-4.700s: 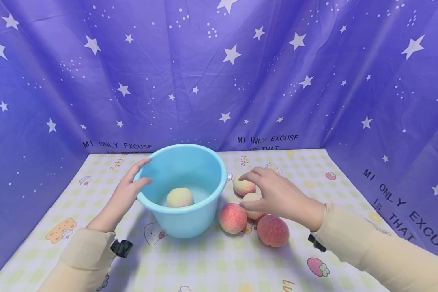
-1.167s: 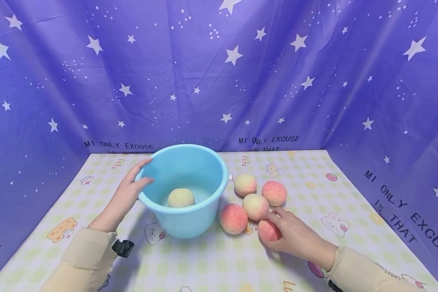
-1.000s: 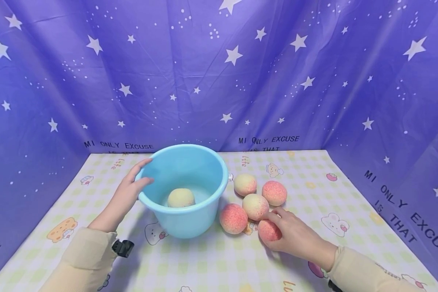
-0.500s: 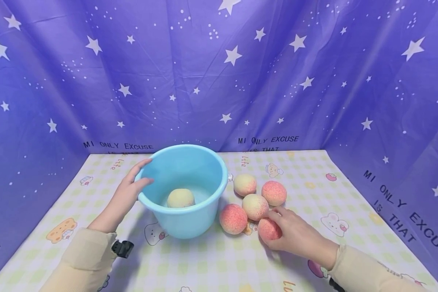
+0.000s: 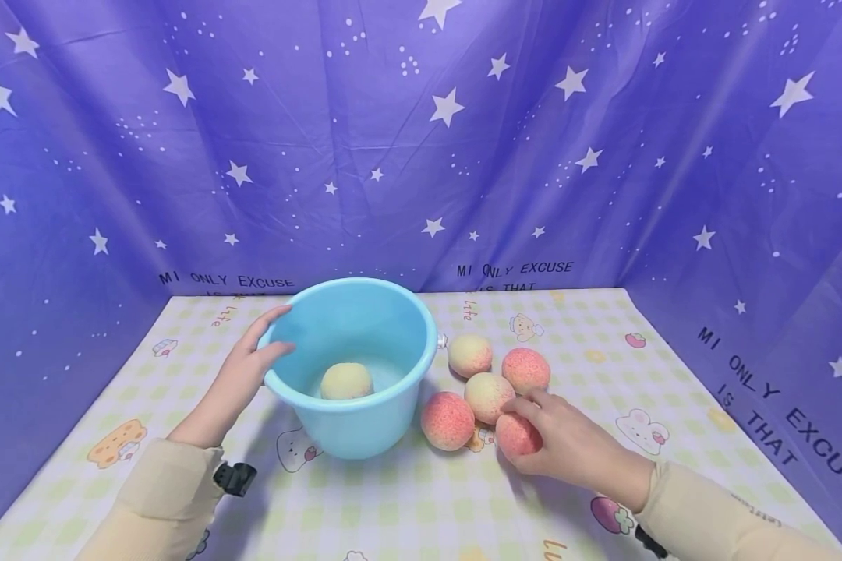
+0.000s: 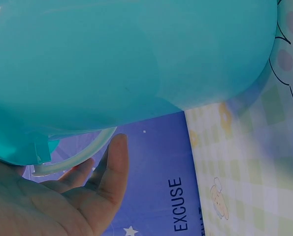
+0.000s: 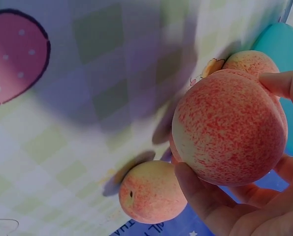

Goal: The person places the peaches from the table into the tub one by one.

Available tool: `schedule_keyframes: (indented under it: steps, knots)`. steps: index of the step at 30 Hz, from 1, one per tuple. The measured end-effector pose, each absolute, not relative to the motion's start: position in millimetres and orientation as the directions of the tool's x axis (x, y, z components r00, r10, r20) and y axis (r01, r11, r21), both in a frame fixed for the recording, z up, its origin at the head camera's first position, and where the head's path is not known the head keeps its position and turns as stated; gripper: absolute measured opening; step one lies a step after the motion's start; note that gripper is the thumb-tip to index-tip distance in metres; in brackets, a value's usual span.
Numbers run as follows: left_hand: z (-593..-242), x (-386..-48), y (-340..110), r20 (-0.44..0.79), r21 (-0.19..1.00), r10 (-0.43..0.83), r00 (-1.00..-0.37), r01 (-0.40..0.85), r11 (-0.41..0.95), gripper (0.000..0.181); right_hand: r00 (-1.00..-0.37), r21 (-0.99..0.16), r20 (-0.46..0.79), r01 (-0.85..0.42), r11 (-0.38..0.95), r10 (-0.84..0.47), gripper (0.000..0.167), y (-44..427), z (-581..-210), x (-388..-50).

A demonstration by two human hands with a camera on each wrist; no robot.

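The right hand (image 5: pixel 578 448) has its thumb and fingers closed round a reddish peach (image 5: pixel 515 438), to the right of the bucket and toward the wearer. Judging by this grip, the step in hand is the handling of that single peach; whether it is being picked up or set down cannot be told, nor whether it fully rests on the table (image 5: pixel 393 510).

Just beyond the fingertips, between that peach and the bucket, lies a pale peach (image 5: pixel 489 397). A second red peach (image 5: pixel 447 421) sits just right of the bucket wall, a yellowish peach (image 5: pixel 470 355) right of the bucket near its handle joint, and a pink peach (image 5: pixel 526 369) farther right of the bucket.

The left hand (image 5: pixel 242 374) holds the left rim of the blue bucket (image 5: pixel 365 428), thumb over the edge, fingers outside, apparently steadying it. One cream peach (image 5: pixel 347 380) lies inside on the bucket's bottom.

If the gripped peach is to go up, the move likely calls for a straight lift clear of the pale one, then a path above the bucket's rim; if down, a gentle release so it does not roll.
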State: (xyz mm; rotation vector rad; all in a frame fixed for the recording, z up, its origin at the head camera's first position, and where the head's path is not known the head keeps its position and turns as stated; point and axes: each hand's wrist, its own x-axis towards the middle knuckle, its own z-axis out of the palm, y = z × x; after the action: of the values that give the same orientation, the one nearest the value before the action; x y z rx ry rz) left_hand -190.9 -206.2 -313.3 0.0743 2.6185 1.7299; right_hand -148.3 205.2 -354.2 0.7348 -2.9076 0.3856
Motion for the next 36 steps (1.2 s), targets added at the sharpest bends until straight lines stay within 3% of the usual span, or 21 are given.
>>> schedule_keyframes:
  steps: [36]
  knots:
    - [-313,-190,-207,0.02,0.921,0.041,-0.999,0.034,0.389,0.067,-0.83,-0.167,0.215,-0.55,0.819,-0.514,0.054,196,-309,-151]
